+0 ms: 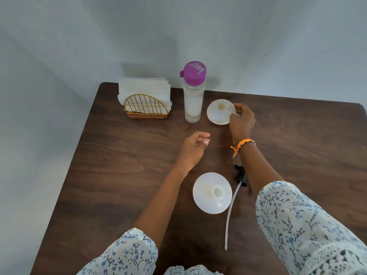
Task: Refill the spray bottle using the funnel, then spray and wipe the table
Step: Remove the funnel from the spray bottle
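My right hand (241,121) grips the rim of a white funnel (219,114), tilted near the table's far side so its mouth and centre hole face me. The white spray bottle (212,193) stands near me with its neck uncapped, seen from above. Its black spray head (240,174) lies on the table just right of the bottle, the long clear dip tube (230,211) trailing toward me. A clear refill bottle (193,100) with a purple cap stands left of the funnel. My left hand (195,147) hovers over the table's middle, loosely curled and holding nothing.
A gold wire holder with white paper napkins (145,96) stands at the far left of the dark wooden table (123,165). A pale wall runs right behind the table's far edge. My right forearm crosses above the spray head.
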### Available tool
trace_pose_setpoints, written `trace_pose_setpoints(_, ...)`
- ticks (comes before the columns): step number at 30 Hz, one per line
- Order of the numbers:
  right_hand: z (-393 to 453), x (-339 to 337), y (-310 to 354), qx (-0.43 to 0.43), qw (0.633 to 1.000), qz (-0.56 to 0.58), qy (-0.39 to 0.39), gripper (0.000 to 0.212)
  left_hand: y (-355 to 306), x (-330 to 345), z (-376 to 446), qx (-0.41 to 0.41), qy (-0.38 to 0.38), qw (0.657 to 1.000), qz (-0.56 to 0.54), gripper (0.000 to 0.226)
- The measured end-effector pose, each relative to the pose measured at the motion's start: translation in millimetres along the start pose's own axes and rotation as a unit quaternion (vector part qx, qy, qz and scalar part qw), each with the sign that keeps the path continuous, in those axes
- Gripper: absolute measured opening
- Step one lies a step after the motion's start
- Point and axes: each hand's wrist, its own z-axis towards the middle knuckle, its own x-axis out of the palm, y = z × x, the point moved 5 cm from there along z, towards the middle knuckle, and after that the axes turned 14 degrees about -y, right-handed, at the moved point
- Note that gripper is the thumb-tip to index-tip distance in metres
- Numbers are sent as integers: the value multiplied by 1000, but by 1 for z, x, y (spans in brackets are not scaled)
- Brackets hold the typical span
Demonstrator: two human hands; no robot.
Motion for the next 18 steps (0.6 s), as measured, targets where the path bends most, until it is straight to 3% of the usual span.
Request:
trace_pose_setpoints(7,1,-2,-11,7,999,18,33,40,0,6,-3,-8,9,1000,2,23)
trace_pose_setpoints(10,-4,-23,-13,11,999,28,13,40,1,5,-8,-10,11,1000,0,21)
trace_pose_setpoints(14,-26,-67,-20,-5,1000,-2,-18,29,7,-6,-25,4,-8,1000,-26,23)
trace_pose_setpoints(18,-63,-110,-43,56,998,-12,-12,13,15,-15,-50,30,-12,998,-58,30)
